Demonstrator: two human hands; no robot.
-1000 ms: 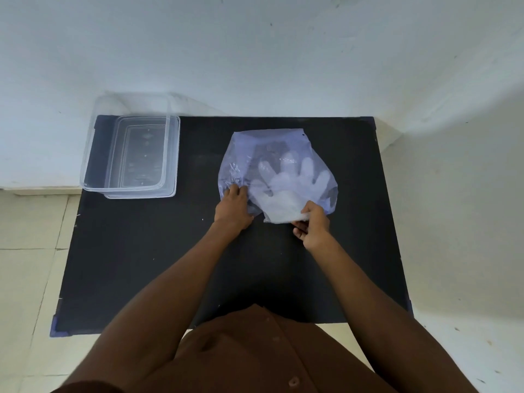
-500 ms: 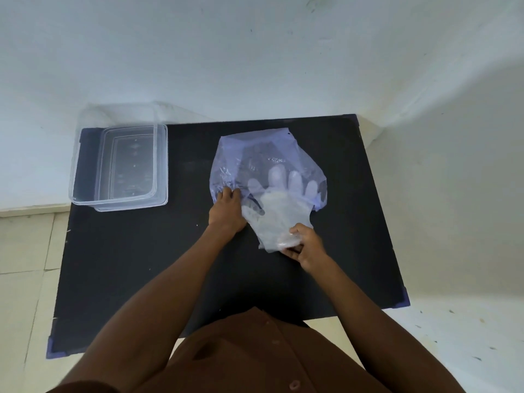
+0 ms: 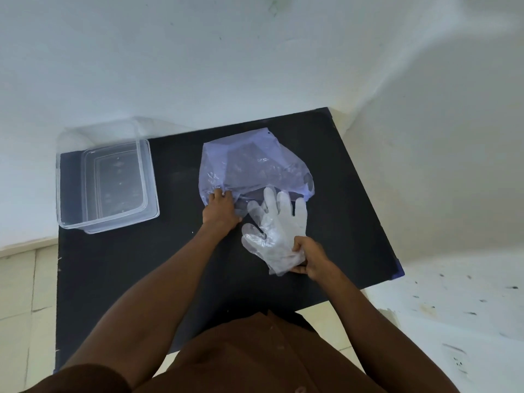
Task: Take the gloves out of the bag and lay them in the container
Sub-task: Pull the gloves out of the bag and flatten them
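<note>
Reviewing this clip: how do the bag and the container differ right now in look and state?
The bag is soft, crumpled, purple-tinted film; the container is rigid, colourless and boxy. The bag is pinned at its mouth by the left hand, while the container stands untouched at the table's far left. The bag has just released the gloves, held by the right hand; the container holds nothing. Both are see-through plastic.

Brown buttoned shirt (image 3: 255, 358), short sleeves, bare forearms
</note>
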